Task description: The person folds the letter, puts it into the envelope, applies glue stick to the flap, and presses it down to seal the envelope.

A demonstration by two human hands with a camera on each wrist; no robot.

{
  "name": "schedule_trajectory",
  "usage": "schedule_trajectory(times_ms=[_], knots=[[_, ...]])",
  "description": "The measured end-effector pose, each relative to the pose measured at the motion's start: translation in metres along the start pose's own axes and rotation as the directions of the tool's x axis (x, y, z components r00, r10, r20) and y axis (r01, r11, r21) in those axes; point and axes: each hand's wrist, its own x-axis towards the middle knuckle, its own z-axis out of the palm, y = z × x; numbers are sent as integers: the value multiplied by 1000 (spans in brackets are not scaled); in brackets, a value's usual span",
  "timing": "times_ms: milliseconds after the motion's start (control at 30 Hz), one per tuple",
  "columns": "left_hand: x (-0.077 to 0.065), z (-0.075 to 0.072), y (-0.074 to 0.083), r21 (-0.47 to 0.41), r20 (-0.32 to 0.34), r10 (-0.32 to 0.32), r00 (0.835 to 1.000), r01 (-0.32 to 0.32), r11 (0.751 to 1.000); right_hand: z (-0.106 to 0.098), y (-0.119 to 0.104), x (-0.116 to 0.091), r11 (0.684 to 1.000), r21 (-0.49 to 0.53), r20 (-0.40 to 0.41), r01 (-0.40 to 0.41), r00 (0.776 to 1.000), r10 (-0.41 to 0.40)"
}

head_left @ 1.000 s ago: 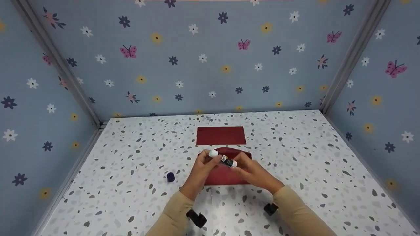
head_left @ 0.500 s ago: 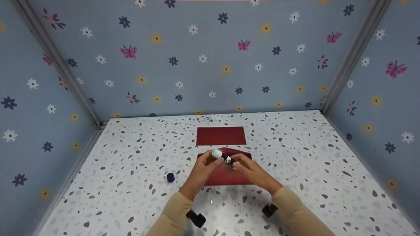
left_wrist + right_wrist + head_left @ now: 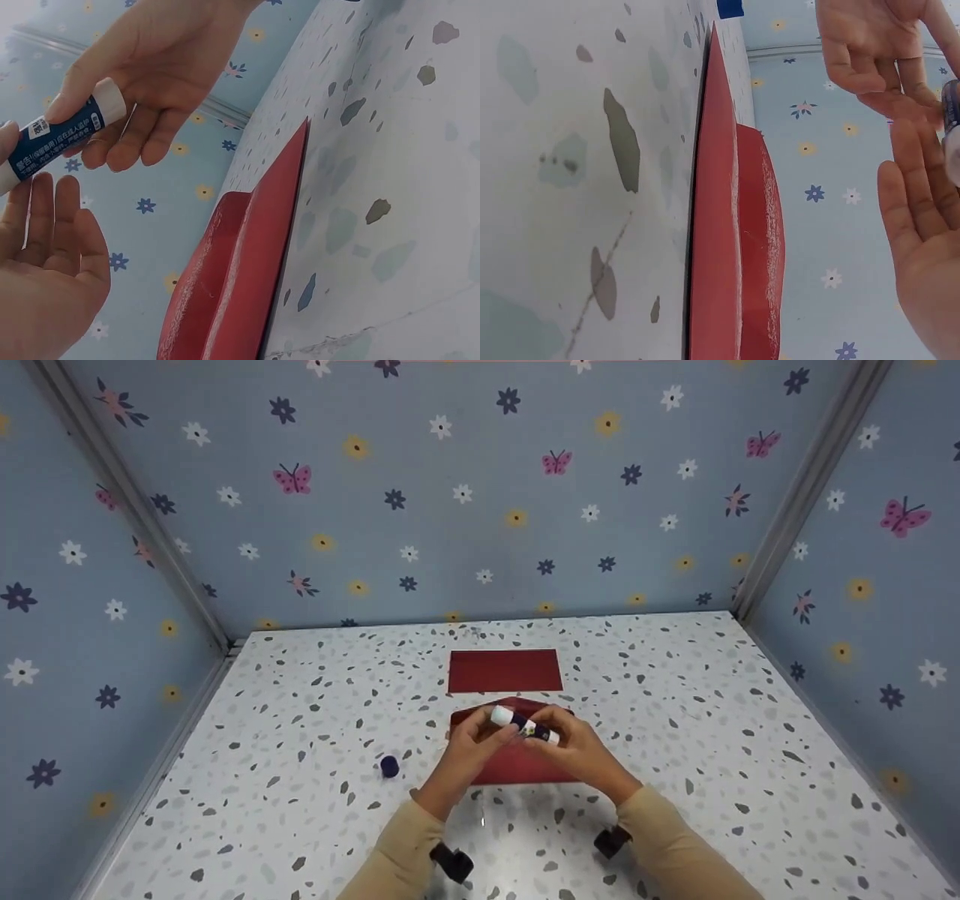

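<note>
Both hands hold a glue stick (image 3: 529,727) between them above a red envelope (image 3: 517,765). My left hand (image 3: 466,751) pinches its left part, where a white end sticks out. Thumb and fingers of my right hand (image 3: 576,746) grip the right part, near the other white end. In the left wrist view the glue stick (image 3: 60,135) shows a dark blue label with white print. The envelope's flap stands open, and whitish streaks run along the flap and the edge of the opening (image 3: 769,225). A dark blue cap (image 3: 389,766) lies on the table, left of my left hand.
A flat dark red rectangle (image 3: 505,670) lies just behind the envelope. The speckled white table (image 3: 300,735) is bounded by a flowered blue back wall (image 3: 480,510) and side walls. Black cameras (image 3: 452,862) are strapped at both wrists.
The glue stick has turned about its length, so a different side of its label faces up. It has shifted slightly right with the left hand. The envelope and cap stay put.
</note>
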Motion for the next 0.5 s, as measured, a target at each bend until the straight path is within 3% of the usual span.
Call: schedule_trajectory(times_ms=[200, 367, 433, 500], knots=[[-1, -2, -2, 75, 16, -42, 999, 41, 996, -1, -9, -4, 999, 52, -58, -4, 998, 7], [-1, -4, -2, 136, 47, -72, 996, 66, 989, -2, -9, -4, 999, 26, -77, 35, 996, -33], [-2, -6, 0, 189, 62, -92, 994, 79, 979, -2, -9, -4, 999, 21, -82, 43, 996, -41], [-4, -10, 1, 291, 91, -102, 991, 71, 954, -4, -9, -4, 999, 18, -86, 40, 996, -38]])
